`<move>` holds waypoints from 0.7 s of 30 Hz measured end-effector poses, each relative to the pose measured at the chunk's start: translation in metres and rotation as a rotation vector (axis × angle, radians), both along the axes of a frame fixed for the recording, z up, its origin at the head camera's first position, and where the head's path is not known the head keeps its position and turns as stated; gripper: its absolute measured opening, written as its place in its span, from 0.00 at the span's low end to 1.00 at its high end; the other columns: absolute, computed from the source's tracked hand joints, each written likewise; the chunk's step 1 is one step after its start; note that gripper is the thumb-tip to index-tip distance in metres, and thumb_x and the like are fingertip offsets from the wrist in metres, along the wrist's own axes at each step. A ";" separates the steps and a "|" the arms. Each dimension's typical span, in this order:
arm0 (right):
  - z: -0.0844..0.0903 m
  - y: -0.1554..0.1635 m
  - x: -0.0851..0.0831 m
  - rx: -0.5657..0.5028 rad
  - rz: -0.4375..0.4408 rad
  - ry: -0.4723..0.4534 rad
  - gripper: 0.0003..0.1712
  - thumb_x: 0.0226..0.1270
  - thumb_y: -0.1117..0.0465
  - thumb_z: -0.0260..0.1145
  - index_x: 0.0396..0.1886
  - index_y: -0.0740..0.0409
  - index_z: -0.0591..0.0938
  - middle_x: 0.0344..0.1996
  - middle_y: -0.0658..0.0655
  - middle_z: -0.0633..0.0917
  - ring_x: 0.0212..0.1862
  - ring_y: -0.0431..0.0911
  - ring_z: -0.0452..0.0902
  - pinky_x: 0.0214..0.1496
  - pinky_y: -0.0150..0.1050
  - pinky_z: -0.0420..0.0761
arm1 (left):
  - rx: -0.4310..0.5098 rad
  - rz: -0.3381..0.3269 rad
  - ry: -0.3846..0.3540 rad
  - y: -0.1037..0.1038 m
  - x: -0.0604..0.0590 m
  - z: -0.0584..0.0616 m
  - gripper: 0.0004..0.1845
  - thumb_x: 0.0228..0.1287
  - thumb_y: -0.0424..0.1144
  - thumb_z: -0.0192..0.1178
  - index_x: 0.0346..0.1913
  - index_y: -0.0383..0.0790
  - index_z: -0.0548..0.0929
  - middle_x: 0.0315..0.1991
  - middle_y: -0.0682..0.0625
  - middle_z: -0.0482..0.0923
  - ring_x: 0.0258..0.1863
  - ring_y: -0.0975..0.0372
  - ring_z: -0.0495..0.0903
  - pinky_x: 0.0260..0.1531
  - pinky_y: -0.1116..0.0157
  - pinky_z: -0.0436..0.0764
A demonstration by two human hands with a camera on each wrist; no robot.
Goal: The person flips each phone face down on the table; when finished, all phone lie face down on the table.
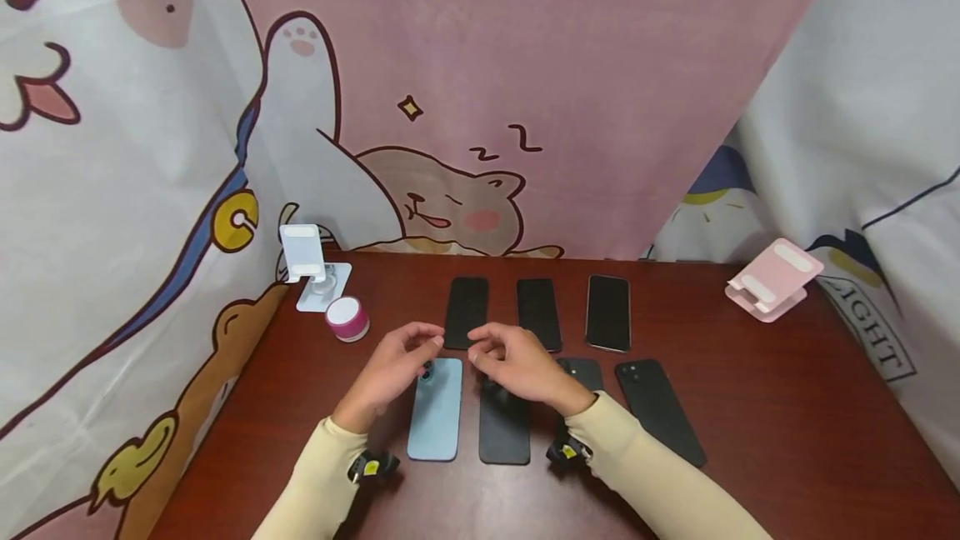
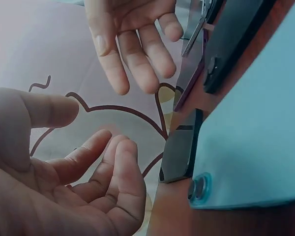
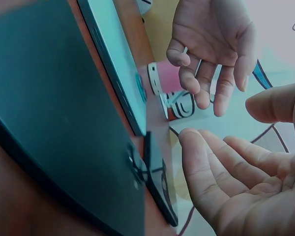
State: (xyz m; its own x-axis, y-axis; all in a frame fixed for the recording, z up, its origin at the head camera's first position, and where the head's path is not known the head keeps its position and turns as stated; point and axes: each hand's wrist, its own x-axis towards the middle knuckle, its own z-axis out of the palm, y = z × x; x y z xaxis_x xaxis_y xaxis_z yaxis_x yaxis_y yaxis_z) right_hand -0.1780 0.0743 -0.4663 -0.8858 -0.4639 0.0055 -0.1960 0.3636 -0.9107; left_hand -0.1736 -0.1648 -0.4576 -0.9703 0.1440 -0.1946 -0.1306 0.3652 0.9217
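Light blue phone [image 1: 438, 419] taken as landmark; it lies back up on the reddish-brown table [image 1: 810, 407]. Left hand [image 1: 393, 369] hangs over its camera end, fingers loosely bent, thumb apart, grasping nothing. Right hand [image 1: 521, 365] hovers to the landmark's right, above the upper end of a dark grey phone [image 1: 504, 436], likewise empty and relaxed; the two hands face each other with a gap between. Further right of the landmark lie a partly covered phone [image 1: 587, 372], its lower part hard to make out beneath the right wrist, and a black phone [image 1: 660, 407]. Beyond the landmark, three screen-up phones [image 1: 608, 313] form a row. Left of and beyond it stand a pink-and-white cylinder [image 1: 347, 319] and a white stand [image 1: 303, 252]; far right, a pink stand [image 1: 780, 273].
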 end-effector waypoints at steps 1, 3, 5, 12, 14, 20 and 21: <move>0.001 0.002 -0.003 -0.003 -0.004 0.006 0.21 0.78 0.56 0.67 0.65 0.58 0.82 0.49 0.55 0.90 0.45 0.54 0.89 0.41 0.35 0.87 | 0.006 -0.003 0.002 0.001 -0.003 0.001 0.20 0.77 0.46 0.63 0.63 0.39 0.83 0.54 0.36 0.83 0.51 0.45 0.81 0.50 0.49 0.87; 0.003 0.004 -0.009 -0.010 -0.014 0.012 0.21 0.78 0.56 0.67 0.65 0.57 0.82 0.49 0.56 0.90 0.45 0.57 0.89 0.40 0.35 0.87 | 0.021 -0.004 0.007 0.004 -0.008 0.002 0.20 0.77 0.46 0.63 0.63 0.39 0.83 0.55 0.36 0.83 0.53 0.44 0.81 0.52 0.49 0.87; 0.004 0.007 -0.015 -0.017 -0.023 0.018 0.21 0.78 0.57 0.66 0.65 0.57 0.82 0.50 0.58 0.90 0.46 0.59 0.89 0.40 0.36 0.88 | 0.033 -0.003 0.009 0.007 -0.014 0.003 0.19 0.77 0.46 0.62 0.63 0.40 0.83 0.57 0.35 0.82 0.54 0.43 0.81 0.53 0.49 0.87; -0.002 0.011 -0.034 -0.020 -0.075 0.015 0.21 0.77 0.59 0.66 0.65 0.57 0.82 0.51 0.61 0.89 0.50 0.58 0.89 0.42 0.38 0.90 | 0.086 0.008 0.010 0.013 -0.042 -0.008 0.20 0.78 0.46 0.61 0.64 0.38 0.81 0.59 0.38 0.81 0.58 0.44 0.80 0.58 0.46 0.84; -0.005 0.011 -0.038 0.001 -0.105 0.021 0.20 0.77 0.57 0.67 0.65 0.56 0.82 0.51 0.59 0.89 0.49 0.55 0.89 0.42 0.38 0.89 | 0.092 0.016 0.008 0.014 -0.050 -0.011 0.21 0.78 0.45 0.61 0.66 0.37 0.80 0.60 0.39 0.81 0.59 0.44 0.79 0.59 0.46 0.84; -0.014 0.010 -0.048 0.042 -0.191 0.010 0.23 0.77 0.54 0.67 0.66 0.56 0.82 0.56 0.57 0.88 0.54 0.49 0.88 0.53 0.48 0.89 | 0.044 0.046 -0.010 0.015 -0.065 -0.018 0.23 0.78 0.46 0.61 0.67 0.37 0.78 0.63 0.39 0.79 0.57 0.44 0.79 0.57 0.48 0.83; -0.015 0.010 -0.049 0.044 -0.196 0.004 0.24 0.77 0.53 0.67 0.67 0.57 0.81 0.58 0.57 0.87 0.56 0.49 0.87 0.56 0.49 0.88 | 0.039 0.055 -0.017 0.015 -0.066 -0.019 0.23 0.78 0.46 0.61 0.67 0.37 0.78 0.64 0.38 0.79 0.57 0.44 0.79 0.57 0.47 0.83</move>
State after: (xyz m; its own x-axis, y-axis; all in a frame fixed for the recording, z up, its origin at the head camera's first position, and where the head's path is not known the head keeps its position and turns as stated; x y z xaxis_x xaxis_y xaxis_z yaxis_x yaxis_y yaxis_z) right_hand -0.2271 0.0842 -0.4813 -0.9591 -0.2829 -0.0069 -0.1216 0.4343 -0.8925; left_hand -0.2394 -0.1502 -0.4768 -0.9736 0.0980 -0.2063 -0.1653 0.3212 0.9325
